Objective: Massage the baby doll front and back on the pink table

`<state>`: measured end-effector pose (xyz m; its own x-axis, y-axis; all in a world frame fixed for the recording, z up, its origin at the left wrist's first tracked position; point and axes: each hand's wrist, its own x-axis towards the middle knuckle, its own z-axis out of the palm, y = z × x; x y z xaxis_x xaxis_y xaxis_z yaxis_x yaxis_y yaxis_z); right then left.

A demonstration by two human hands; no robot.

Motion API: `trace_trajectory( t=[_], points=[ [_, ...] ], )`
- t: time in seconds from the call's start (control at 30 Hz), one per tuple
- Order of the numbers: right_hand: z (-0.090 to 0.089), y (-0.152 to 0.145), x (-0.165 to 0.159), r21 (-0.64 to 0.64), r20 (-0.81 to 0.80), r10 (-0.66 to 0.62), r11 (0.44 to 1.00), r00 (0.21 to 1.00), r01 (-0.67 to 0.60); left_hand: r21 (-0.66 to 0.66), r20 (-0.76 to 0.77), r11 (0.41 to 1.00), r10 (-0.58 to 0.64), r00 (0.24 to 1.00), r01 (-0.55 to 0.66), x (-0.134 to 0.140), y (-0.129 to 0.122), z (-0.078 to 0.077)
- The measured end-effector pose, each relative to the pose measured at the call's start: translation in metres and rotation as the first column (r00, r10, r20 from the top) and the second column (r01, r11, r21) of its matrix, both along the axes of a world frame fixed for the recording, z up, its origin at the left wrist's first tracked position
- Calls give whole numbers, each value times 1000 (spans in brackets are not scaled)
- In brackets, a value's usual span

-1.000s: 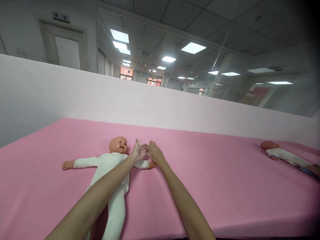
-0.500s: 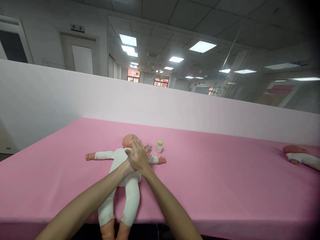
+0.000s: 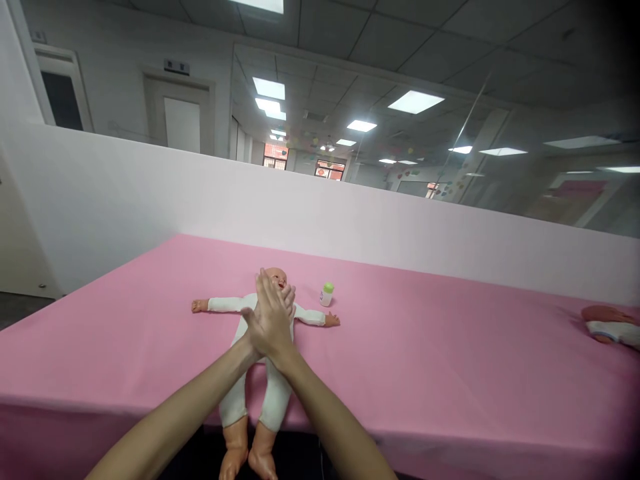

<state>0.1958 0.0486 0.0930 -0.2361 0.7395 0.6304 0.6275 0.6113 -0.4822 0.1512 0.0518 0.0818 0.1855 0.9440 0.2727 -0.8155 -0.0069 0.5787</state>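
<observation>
A baby doll (image 3: 233, 305) in a white suit lies face up with its arms spread, its bare feet hanging past the near edge of the pink table. Over its chest, my right hand (image 3: 270, 325) lies across my left hand (image 3: 289, 300), fingers straight and thumb apart. The left hand is mostly covered; only its outstretched fingers show at the right. Neither hand holds anything visible. Whether they touch the doll's chest cannot be made out. A small bottle (image 3: 327, 295) with a green cap stands beside the doll's head.
The pink-covered table (image 3: 425, 347) runs wide to the right, where a second doll (image 3: 613, 327) lies at the edge of view. A low white wall (image 3: 350, 213) borders the far side, with glass above it. A door (image 3: 183, 123) is at the back left.
The view has shifted, so the doll and bottle sit further right. More of the doll's face and feet now shows. My hands stay stacked over the doll.
</observation>
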Motion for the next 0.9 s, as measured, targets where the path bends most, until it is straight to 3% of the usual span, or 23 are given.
trace_trajectory(
  t=[0.1, 0.2, 0.33, 0.47, 0.6, 0.7, 0.77, 0.9],
  points=[
    [13, 22, 21, -103, -96, -6, 995, 995, -4, -106, -10, 984, -148, 989, 146, -5, -12, -2],
    [-7, 23, 33, -194, -171, -24, 981, 985, -10, -143, -13, 969, -204, 979, 201, -19, -11, 2],
    [-38, -16, 16, -91, -73, 29, 995, 997, -35, -90, -92, 995, -47, 995, 39, -22, -4, -3],
    [-26, -41, -1, -41, 31, 132, 991, 991, -130, 11, -165, 957, 288, 943, -290, -11, -3, -23],
    [-17, -21, 18, -82, -83, 103, 991, 991, -109, 98, -355, 980, 197, 914, -174, -37, 8, -34],
    [-37, 1, 44, -173, -20, 82, 981, 996, -84, 276, -586, 950, 284, 759, -143, -66, 17, -42],
    [-56, 12, 56, -234, 94, 163, 962, 982, -138, 385, -711, 921, 336, 618, -58, -76, 20, -49],
    [-76, 33, 59, -337, 232, 291, 919, 928, -204, 450, -844, 886, 382, 377, 110, -69, 34, -65]
  ],
)
